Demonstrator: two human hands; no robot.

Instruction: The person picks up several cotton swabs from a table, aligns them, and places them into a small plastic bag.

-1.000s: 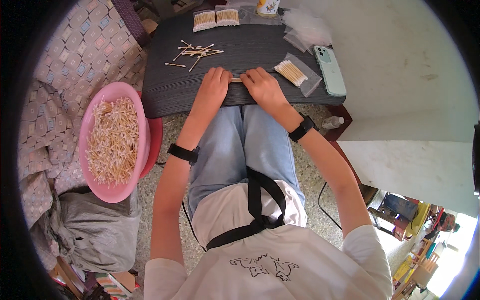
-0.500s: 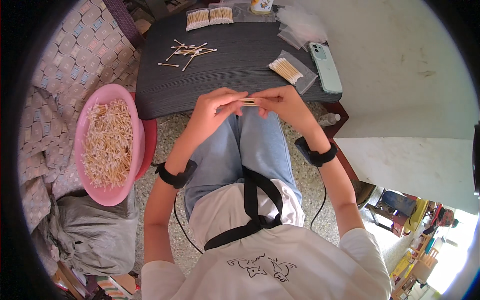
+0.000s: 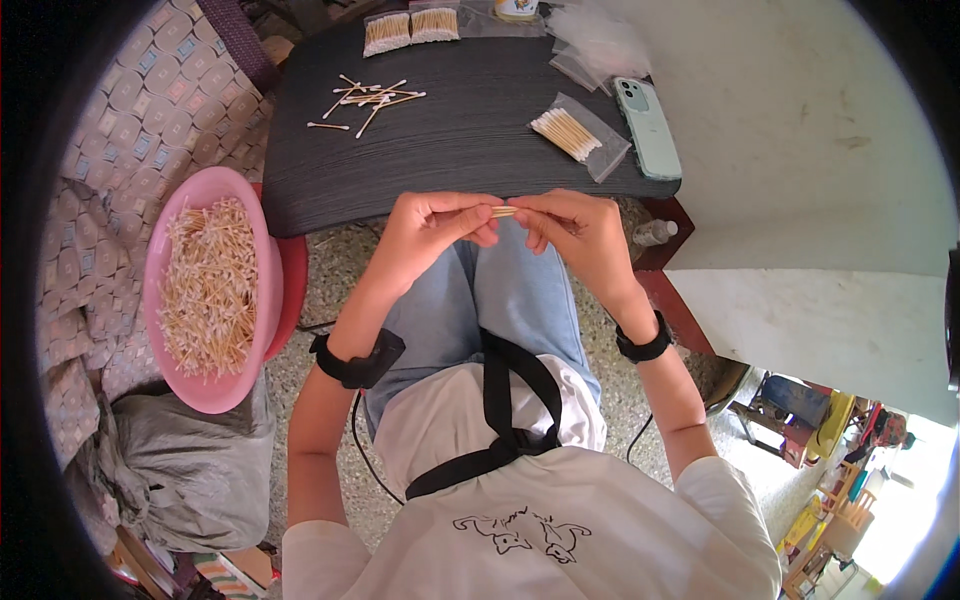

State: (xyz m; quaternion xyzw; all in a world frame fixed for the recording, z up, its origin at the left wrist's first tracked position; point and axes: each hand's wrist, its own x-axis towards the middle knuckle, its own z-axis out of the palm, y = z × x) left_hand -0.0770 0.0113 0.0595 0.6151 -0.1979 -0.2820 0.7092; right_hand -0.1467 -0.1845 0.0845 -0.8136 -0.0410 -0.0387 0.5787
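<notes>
Above my lap, just off the table's near edge, my left hand (image 3: 445, 225) and my right hand (image 3: 575, 228) meet fingertip to fingertip. Between them they pinch a few cotton swabs (image 3: 504, 211) by the ends; only the short middle of the wooden sticks shows, and the tips are hidden by my fingers. Beyond my hands, a small loose pile of cotton swabs (image 3: 372, 98) lies scattered on the black table (image 3: 460, 130). To the right of it, a clear bag holding a row of cotton swabs (image 3: 567, 134) lies flat.
A pink basin (image 3: 274, 290) heaped with cotton swabs stands at the left. Two filled bags of swabs (image 3: 411, 30) lie at the table's far edge. Empty clear bags (image 3: 600, 45) and a pale green phone (image 3: 648, 130) are at the right, near a white wall (image 3: 790, 150).
Both hands have come slightly lower and nearer to me, with the swabs still between the fingertips. The swab sticks, spread apart before, now sit closer together. The view has shifted slightly.
</notes>
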